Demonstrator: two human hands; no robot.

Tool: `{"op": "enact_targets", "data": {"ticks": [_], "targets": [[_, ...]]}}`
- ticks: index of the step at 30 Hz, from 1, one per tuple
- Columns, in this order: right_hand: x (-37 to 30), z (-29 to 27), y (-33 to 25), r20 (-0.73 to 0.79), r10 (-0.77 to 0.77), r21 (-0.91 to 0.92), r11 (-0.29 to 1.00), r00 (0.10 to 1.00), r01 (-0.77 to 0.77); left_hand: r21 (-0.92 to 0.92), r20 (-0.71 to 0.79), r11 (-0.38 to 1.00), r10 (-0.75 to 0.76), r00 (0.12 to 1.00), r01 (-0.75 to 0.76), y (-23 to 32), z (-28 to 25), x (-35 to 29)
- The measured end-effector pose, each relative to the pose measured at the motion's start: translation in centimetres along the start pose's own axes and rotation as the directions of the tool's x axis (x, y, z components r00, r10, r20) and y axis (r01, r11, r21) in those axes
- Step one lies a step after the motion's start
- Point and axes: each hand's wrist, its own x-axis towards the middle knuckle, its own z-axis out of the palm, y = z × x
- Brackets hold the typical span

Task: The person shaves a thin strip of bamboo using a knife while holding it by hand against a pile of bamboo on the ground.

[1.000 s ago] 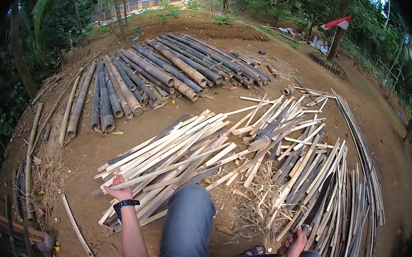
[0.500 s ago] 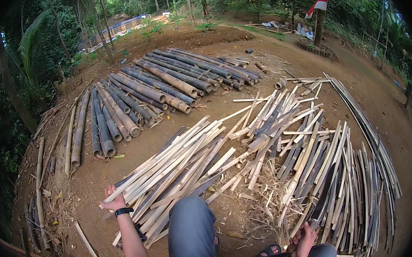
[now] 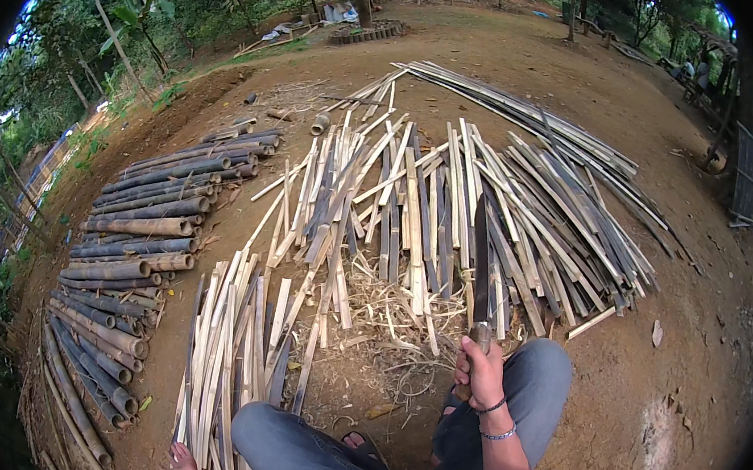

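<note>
My right hand (image 3: 482,374) is closed around the handle of a machete (image 3: 482,262), just above my right knee. The long dark blade points away from me, over the bamboo strips. At the lower left, my left hand (image 3: 183,463) is beside the near ends of a pile of split bamboo strips (image 3: 225,347). Its fingers look apart and seem to touch the strip ends, with no strip plainly gripped. More bamboo strips (image 3: 565,225), pale and dark-skinned, lie fanned out ahead and to the right. Thin bamboo shavings (image 3: 396,313) cover the ground between the piles.
Whole bamboo poles (image 3: 139,241) lie in a row on the left. Long strips (image 3: 513,108) stretch across the far side. My bent legs (image 3: 304,448) are between my hands. Brown dirt ground (image 3: 699,335) extends to the right; trees (image 3: 208,5) stand behind.
The view has swung to the right. The machete, earlier low by my right knee, now stands out with its blade over the strips. My left hand remains at the near ends of the left pile.
</note>
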Motion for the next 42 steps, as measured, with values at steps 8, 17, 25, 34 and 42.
{"op": "enact_targets", "data": {"ticks": [8, 17, 25, 34, 42], "targets": [[-4.3, -1.7, -6.9, -0.177, -0.571, 0.137, 0.792, 0.802, 0.594, 0.68, 0.421, 0.718, -0.547, 0.723, 0.148, -17.7, 20.7, -7.2], [-8.6, -1.6, -7.6, -0.435, -0.474, 0.513, 0.568, 0.765, 0.644, 0.0, 0.186, 0.059, -0.981, -0.058, -0.998, -55.3, 18.7, -26.4], [-9.7, -1.4, -10.6, -0.24, -0.182, 0.79, 0.535, 0.954, 0.301, -0.119, 0.13, 0.213, -0.965, -0.228, -0.97, -69.1, 3.3, -36.4], [-7.5, -2.0, -10.0, -0.338, -0.328, 0.699, 0.54, 0.882, 0.469, -0.081, -0.064, 0.347, -0.937, -0.342, -0.934, -66.8, 0.2, -35.3], [-4.9, -2.4, -11.9, -0.174, -0.105, 0.647, 0.738, 0.979, 0.194, 0.079, 0.409, -0.092, -0.905, 0.116, -0.993, -72.3, 2.2, -34.5]]}}
